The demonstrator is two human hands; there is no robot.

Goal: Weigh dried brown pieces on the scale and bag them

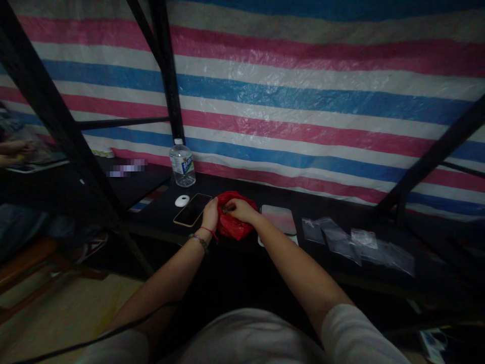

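Observation:
A red plastic bag [238, 230] sits on the black table with its mouth spread open. My left hand [210, 214], with a red string and a beaded bracelet at its wrist, grips the bag's left rim. Over the mouth, my right hand [241, 210] has its fingers pinched together; something small and dark shows at the fingertips, too unclear to name. Left of the bag lie a smartphone [192, 210] and a small white rounded device [182, 201]. Just right of it, a flat pale device resembling a small scale [278, 219] is partly covered by my right forearm.
Clear plastic zip bags [341, 241] lie spread on the right of the table. A clear bottle [183, 167] stands at the back left beside a dark metal post [172, 96]. Striped sheeting [303, 106] hangs behind. Another person's hand [15, 151] shows far left.

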